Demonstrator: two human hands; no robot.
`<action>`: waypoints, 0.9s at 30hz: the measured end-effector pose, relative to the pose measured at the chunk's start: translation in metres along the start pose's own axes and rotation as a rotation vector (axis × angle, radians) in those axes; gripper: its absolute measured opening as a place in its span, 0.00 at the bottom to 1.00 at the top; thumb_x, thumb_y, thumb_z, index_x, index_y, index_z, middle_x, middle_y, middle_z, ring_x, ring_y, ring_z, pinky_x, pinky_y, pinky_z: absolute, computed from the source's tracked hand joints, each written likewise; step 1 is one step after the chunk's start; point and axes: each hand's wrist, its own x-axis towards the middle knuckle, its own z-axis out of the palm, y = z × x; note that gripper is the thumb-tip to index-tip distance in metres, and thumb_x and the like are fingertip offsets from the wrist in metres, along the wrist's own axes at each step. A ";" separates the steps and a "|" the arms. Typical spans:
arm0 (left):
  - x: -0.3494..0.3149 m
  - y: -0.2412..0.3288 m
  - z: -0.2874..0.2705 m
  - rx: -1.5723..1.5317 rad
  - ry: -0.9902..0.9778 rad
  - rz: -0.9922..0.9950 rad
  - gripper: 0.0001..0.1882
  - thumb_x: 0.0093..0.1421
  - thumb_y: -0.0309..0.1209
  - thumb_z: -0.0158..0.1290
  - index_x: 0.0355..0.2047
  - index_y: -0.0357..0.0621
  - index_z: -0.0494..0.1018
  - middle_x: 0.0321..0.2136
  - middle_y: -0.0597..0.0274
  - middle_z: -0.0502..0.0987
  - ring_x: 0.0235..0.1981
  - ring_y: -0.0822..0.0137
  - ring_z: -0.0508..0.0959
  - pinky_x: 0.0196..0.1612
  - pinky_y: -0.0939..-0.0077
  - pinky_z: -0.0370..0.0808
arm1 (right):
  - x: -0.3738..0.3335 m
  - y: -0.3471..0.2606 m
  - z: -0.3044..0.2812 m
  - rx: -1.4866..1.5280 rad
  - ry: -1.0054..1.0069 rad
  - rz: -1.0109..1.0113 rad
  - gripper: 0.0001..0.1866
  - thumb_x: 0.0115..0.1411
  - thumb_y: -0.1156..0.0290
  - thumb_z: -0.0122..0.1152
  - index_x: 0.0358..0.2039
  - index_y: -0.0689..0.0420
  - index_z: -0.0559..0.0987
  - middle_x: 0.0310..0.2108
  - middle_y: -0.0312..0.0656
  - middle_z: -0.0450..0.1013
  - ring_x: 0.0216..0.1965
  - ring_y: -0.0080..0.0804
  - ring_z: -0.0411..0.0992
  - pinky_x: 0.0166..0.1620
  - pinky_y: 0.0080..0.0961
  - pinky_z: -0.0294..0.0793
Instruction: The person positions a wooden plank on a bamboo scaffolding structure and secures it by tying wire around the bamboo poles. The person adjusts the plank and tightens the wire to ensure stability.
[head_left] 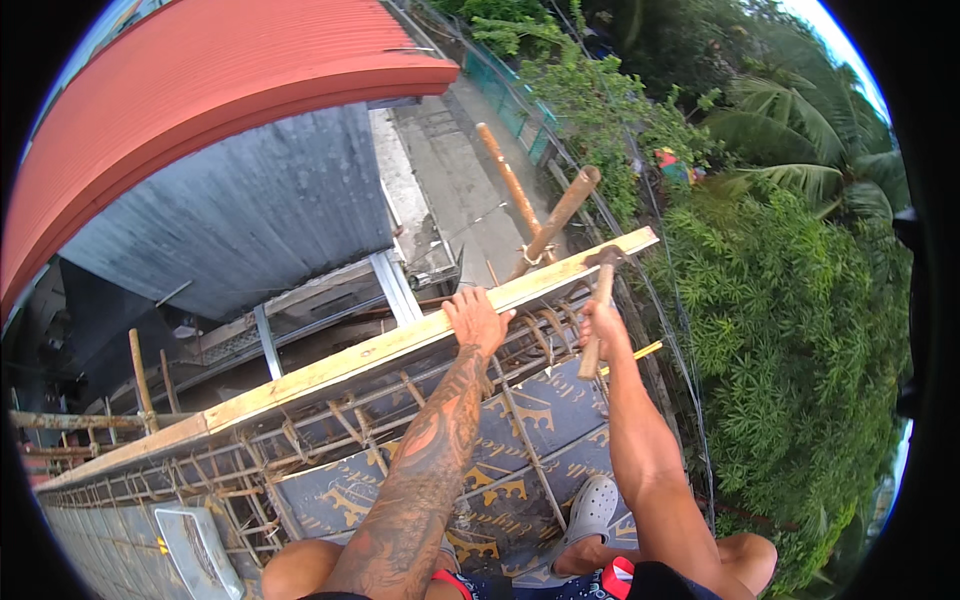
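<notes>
A long wooden board (380,347) runs on edge from the lower left to the upper right, along the outer rim of the formwork. My left hand (478,322) grips it from above near the middle, fingers over the far side and thumb to the right. In my right hand (602,325) is a hammer (604,285), held by its wooden handle. Its dark metal head is at the board's right end; I cannot tell whether they touch. Just inside the board lies a cage of steel rebar (350,420), partly hidden by my left forearm.
Black printed plywood panels (525,410) lie under my feet, with a grey clog (594,505) on them. Rusty pipes (565,210) rise beyond the board. A clear plastic container (198,550) sits lower left. Outside are a drop, a red roof (230,50), cables and trees (790,330).
</notes>
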 end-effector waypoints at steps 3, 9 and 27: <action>-0.004 0.006 -0.001 -0.008 0.041 -0.096 0.37 0.51 0.61 0.65 0.48 0.42 0.73 0.45 0.55 0.73 0.53 0.54 0.69 0.59 0.50 0.60 | 0.035 0.001 -0.022 0.070 -0.009 -0.320 0.11 0.59 0.64 0.61 0.24 0.52 0.70 0.16 0.30 0.61 0.14 0.22 0.60 0.18 0.24 0.65; 0.019 0.020 0.027 -0.068 -0.148 -0.300 0.43 0.47 0.61 0.66 0.53 0.40 0.72 0.50 0.55 0.69 0.59 0.54 0.64 0.69 0.46 0.49 | 0.041 0.037 -0.064 -0.245 0.091 -0.261 0.11 0.57 0.65 0.60 0.35 0.58 0.76 0.18 0.34 0.66 0.18 0.32 0.66 0.22 0.31 0.68; 0.031 -0.066 -0.250 0.709 -0.566 0.501 0.25 0.58 0.54 0.62 0.50 0.55 0.84 0.53 0.62 0.82 0.52 0.56 0.81 0.53 0.53 0.76 | -0.202 0.184 0.134 -1.431 -0.909 -0.945 0.24 0.50 0.70 0.69 0.48 0.63 0.80 0.30 0.56 0.81 0.34 0.60 0.80 0.42 0.49 0.78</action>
